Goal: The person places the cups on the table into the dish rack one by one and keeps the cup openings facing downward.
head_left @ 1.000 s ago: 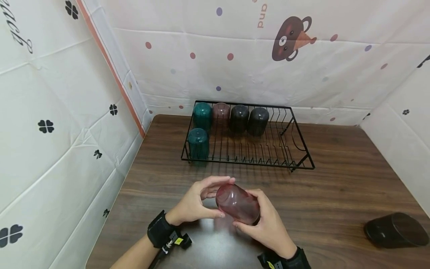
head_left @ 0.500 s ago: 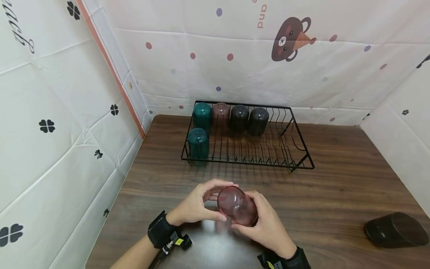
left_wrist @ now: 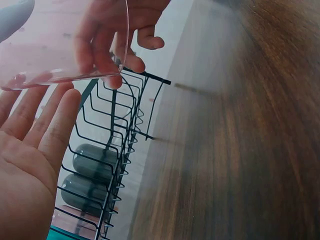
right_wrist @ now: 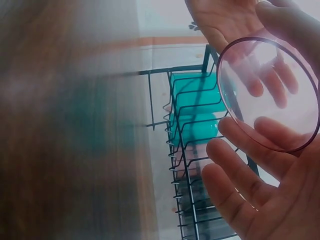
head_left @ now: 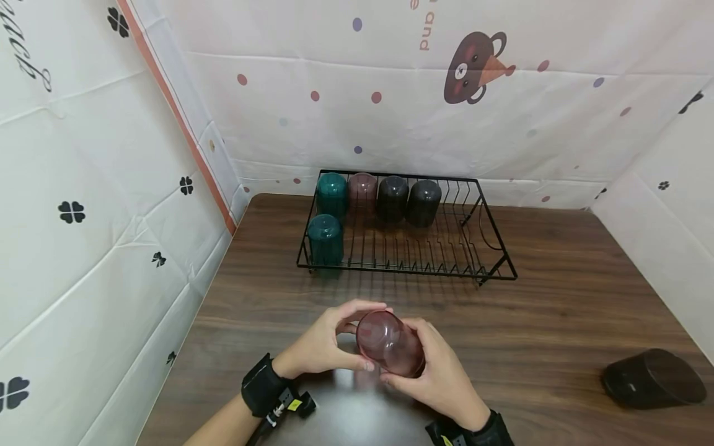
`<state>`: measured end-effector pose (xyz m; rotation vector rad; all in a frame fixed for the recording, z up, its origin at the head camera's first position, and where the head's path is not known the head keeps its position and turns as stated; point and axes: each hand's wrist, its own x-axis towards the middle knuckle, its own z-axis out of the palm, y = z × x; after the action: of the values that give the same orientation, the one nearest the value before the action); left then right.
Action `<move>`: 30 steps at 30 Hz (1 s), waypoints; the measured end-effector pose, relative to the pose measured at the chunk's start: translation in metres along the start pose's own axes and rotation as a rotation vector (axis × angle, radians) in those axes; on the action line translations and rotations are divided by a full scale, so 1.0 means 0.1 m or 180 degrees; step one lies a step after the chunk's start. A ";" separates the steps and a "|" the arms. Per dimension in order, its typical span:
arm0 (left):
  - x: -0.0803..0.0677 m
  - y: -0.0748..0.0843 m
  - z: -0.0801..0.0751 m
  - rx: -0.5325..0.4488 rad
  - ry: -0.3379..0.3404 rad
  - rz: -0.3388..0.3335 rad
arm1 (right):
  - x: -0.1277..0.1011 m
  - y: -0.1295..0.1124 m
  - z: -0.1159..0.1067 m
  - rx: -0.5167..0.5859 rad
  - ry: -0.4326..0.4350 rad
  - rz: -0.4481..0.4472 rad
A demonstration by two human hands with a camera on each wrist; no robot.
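Between my two hands, above the table, is a pink see-through glass [head_left: 388,344], tilted with its rounded base toward the upper left. My right hand [head_left: 443,378] grips it around the rim end, thumb on the near side. My left hand [head_left: 326,342] curves around the base end, fingers on the far side and thumb in front. In the right wrist view the open rim [right_wrist: 257,38] shows, and left fingers appear through the glass. Seen from the left wrist, the glass [left_wrist: 45,47] lies across the left fingers [left_wrist: 62,117].
A black wire rack [head_left: 413,270] at the back holds upside-down glasses: two teal [head_left: 326,241], one pink [head_left: 362,189] and two dark grey [head_left: 424,204]. A dark glass [head_left: 649,379] lies on its side at the right. Patterned sheets [head_left: 268,124] enclose the wooden table [head_left: 558,310].
The pink glass has tipped so its base faces the head camera more. Both hands stay around it in nearly the same place. The head view has shifted slightly.
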<state>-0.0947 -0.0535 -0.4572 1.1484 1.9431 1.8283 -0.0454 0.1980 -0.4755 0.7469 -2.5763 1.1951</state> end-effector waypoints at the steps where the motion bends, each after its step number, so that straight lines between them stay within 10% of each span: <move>1: 0.00 0.01 0.00 0.0001 0.0001 0.0002 | 0.00 0.00 0.00 -0.0003 -0.0005 -0.0004; 30: -0.03 -0.02 0.04 0.0537 0.0080 0.0100 | -0.05 -0.07 0.01 0.0059 0.0007 0.0015</move>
<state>-0.0912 -0.0527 -0.4610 1.2172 2.1401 1.7293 -0.0374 0.1953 -0.4738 0.7433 -2.5699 1.2221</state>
